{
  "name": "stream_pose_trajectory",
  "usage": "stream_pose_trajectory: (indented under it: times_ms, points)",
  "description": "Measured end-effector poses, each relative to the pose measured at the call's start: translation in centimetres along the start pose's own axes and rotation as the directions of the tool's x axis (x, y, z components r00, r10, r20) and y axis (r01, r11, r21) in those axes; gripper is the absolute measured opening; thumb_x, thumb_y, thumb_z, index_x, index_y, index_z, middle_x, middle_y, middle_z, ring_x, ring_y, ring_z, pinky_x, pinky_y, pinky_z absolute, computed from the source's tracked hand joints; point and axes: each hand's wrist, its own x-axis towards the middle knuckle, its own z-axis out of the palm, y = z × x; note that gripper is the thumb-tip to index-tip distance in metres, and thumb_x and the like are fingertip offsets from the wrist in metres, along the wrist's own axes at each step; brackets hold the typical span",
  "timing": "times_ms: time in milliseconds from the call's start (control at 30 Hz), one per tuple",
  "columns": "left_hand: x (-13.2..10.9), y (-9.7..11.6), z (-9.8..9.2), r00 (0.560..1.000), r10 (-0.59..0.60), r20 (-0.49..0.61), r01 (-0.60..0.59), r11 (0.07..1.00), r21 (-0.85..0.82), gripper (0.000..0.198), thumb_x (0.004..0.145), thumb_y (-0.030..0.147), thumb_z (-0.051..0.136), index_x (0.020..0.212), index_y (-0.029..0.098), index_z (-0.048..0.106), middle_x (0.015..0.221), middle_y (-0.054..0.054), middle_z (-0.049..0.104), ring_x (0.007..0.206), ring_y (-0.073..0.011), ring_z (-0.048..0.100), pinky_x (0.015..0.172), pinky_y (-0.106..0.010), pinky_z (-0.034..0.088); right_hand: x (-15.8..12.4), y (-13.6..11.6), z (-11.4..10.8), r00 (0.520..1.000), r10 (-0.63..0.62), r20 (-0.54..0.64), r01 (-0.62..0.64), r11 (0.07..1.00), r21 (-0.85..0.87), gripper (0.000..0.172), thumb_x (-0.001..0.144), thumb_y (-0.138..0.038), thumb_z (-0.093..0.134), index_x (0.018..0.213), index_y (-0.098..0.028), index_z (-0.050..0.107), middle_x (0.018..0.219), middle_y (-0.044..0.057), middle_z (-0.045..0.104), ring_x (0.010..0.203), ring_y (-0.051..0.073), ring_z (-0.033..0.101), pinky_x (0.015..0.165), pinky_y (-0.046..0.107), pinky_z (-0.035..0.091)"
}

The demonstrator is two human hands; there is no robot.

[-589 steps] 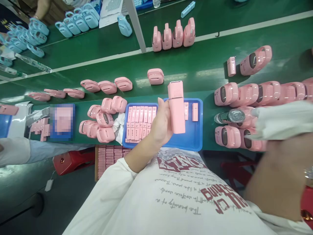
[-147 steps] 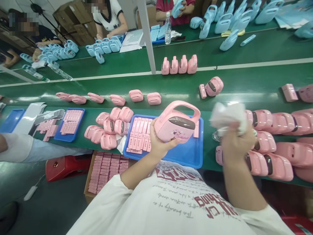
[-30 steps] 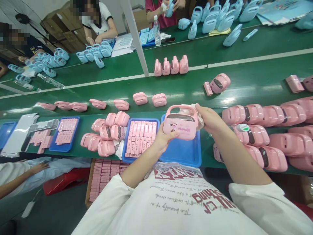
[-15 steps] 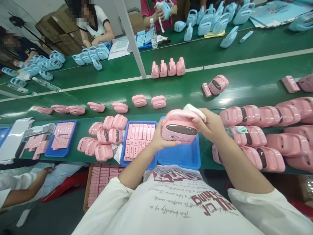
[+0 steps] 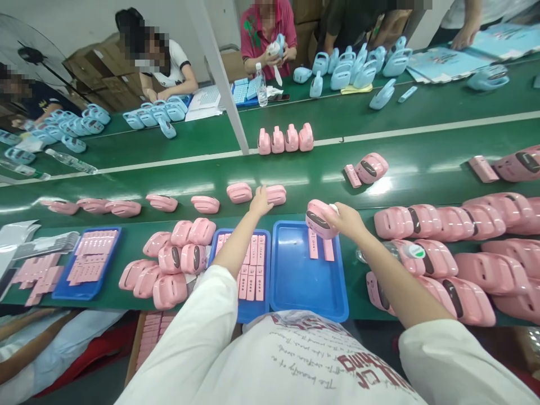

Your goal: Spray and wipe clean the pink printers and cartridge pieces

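Observation:
My right hand [image 5: 350,220] grips a pink plastic unit [image 5: 319,219], which has a handle and a dark oval window. It hangs above the back right of an open blue tray [image 5: 301,287]. A bit of white cloth [image 5: 334,208] shows between that hand and the unit. My left hand [image 5: 260,202] reaches out to another pink unit [image 5: 277,195] on the green bench, its fingers closed around the left end. Two small pink oblong pieces [image 5: 313,244] lie in the tray, below the held unit.
A blue tray of pink oblong pieces [image 5: 255,281] stands on the left. Pink units crowd both sides, with a plastic bottle [image 5: 415,251] among those on the right. A white post [image 5: 223,73] rises beyond the bench. People opposite handle blue units [image 5: 341,76].
My left hand has let go of the unit held before me and moved forward and left to one on the bench. My right hand keeps the unit. The view has tilted up.

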Motion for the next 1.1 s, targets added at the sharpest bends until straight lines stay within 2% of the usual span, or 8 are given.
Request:
stream_pose_trajectory:
  times_ms: [133,267,467,600,733,867,1000,1100]
  points:
    - [2.9,-1.4,-0.3,0.996,-0.063,-0.066,0.063,0.998,-0.005,0.028,0.081,0.014,0.064,0.108,0.012,0.057,0.121,-0.014,0.057,0.113,-0.0254,0.055,0.099,-0.045,0.043,6.2,-0.2,2.3,0.997,0.076,-0.033,-0.074,0.994,0.078,0.019,0.078,-0.034,0.055,0.068,-0.019,0.049,0.067,0.001,0.056,0.064,0.015,0.052,0.058,0.026,0.038]
    - [0.6,-1.6,-0.5,0.988,-0.053,-0.147,0.042,0.996,-0.081,0.009,0.08,0.016,0.063,0.075,0.016,0.055,0.096,-0.005,0.059,0.091,-0.017,0.055,0.09,-0.035,0.045,11.8,-1.8,5.4,0.993,0.115,-0.002,-0.114,0.984,0.137,0.02,0.084,-0.034,0.059,0.083,-0.014,0.06,0.075,0.001,0.062,0.069,0.014,0.058,0.064,0.027,0.047]
    - [-11.5,-3.8,-3.6,0.929,-0.139,-0.344,0.053,0.968,-0.246,0.012,0.077,0.029,0.062,0.075,0.019,0.055,0.089,-0.004,0.057,0.087,-0.0177,0.054,0.083,-0.031,0.045,17.1,-5.0,9.9,0.991,0.113,0.068,-0.122,0.98,0.156,0.031,0.092,-0.039,0.057,0.11,-0.014,0.06,0.103,0.005,0.064,0.086,0.015,0.063,0.075,0.033,0.056]
    - [-20.7,-5.5,-3.5,0.879,-0.263,-0.397,0.123,0.93,-0.345,0.032,0.078,0.05,0.06,0.08,0.018,0.06,0.082,-0.003,0.06,0.078,-0.0178,0.057,0.074,-0.03,0.047,18.2,-7.1,12.4,0.992,0.061,0.112,-0.077,0.987,0.142,0.033,0.092,-0.039,0.058,0.114,-0.015,0.059,0.11,0.007,0.063,0.094,0.017,0.063,0.082,0.038,0.055]
    - [-26.7,-6.2,-1.2,0.764,-0.457,-0.455,0.192,0.835,-0.516,0.037,0.068,0.054,0.072,0.072,0.019,0.064,0.093,-0.006,0.063,0.092,-0.0215,0.06,0.087,-0.033,0.046,18.0,-8.0,12.7,0.991,0.043,0.125,-0.053,0.995,0.08,0.042,0.088,-0.043,0.061,0.117,-0.012,0.058,0.112,0.011,0.065,0.1,0.021,0.063,0.086,0.035,0.051]
    - [-29.3,-6.2,0.3,0.674,-0.615,-0.409,0.256,0.714,-0.651,0.039,0.065,0.054,0.074,0.077,0.018,0.064,0.091,-0.003,0.063,0.085,-0.0194,0.061,0.08,-0.031,0.05,15.8,-5.1,9.2,0.988,0.132,0.082,-0.126,0.989,-0.071,0.056,0.085,-0.043,0.061,0.127,-0.008,0.051,0.124,0.022,0.06,0.113,0.027,0.059,0.089,0.033,0.046]
    - [-29.3,-6.0,-0.1,0.669,-0.645,-0.37,0.272,0.676,-0.685,0.042,0.062,0.052,0.076,0.083,0.018,0.064,0.082,-0.001,0.063,0.078,-0.0173,0.06,0.07,-0.028,0.05,8.6,1.2,5.6,0.935,0.326,0.137,-0.281,0.92,-0.273,0.036,0.077,-0.023,0.067,0.109,-0.008,0.064,0.112,0.026,0.065,0.108,0.033,0.063,0.088,0.04,0.047]
    - [-28.1,-5.6,-0.6,0.698,-0.616,-0.365,0.243,0.683,-0.688,0.04,0.065,0.051,0.074,0.084,0.018,0.062,0.073,0.002,0.058,0.074,-0.0154,0.059,0.068,-0.026,0.049,1.3,4.7,6.1,0.872,0.447,0.198,-0.36,0.861,-0.359,0.028,0.073,-0.024,0.07,0.098,-0.011,0.068,0.102,0.025,0.068,0.102,0.034,0.066,0.084,0.042,0.049]
